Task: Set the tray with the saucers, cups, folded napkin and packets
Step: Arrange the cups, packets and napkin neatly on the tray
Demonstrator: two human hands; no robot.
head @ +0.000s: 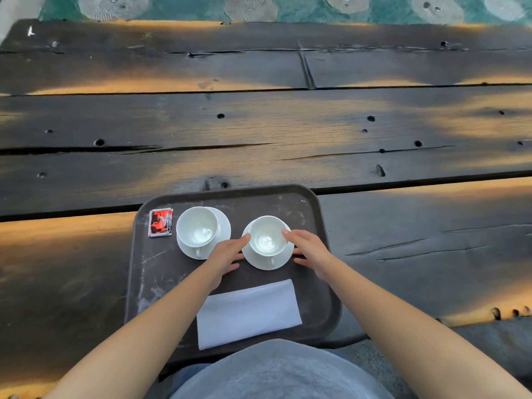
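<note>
A dark brown tray (311,286) lies at the table's near edge. Two white cups stand on white saucers on its far half: the left cup (197,228) on its saucer (223,226), the right cup (267,236) on its saucer (280,259). My left hand (227,254) and my right hand (309,250) flank the right cup and saucer, fingertips touching the cup's rim and the saucer's edges. A small stack of red, black and white packets (160,222) lies in the tray's far left corner. A folded white napkin (248,313) lies on the near half.
The tray rests on a dark, weathered plank table (259,133) with cracks, holes and patches of orange light. Beyond the far edge is a teal floor with pale round patterns (250,7). My grey shirt fills the bottom of the view.
</note>
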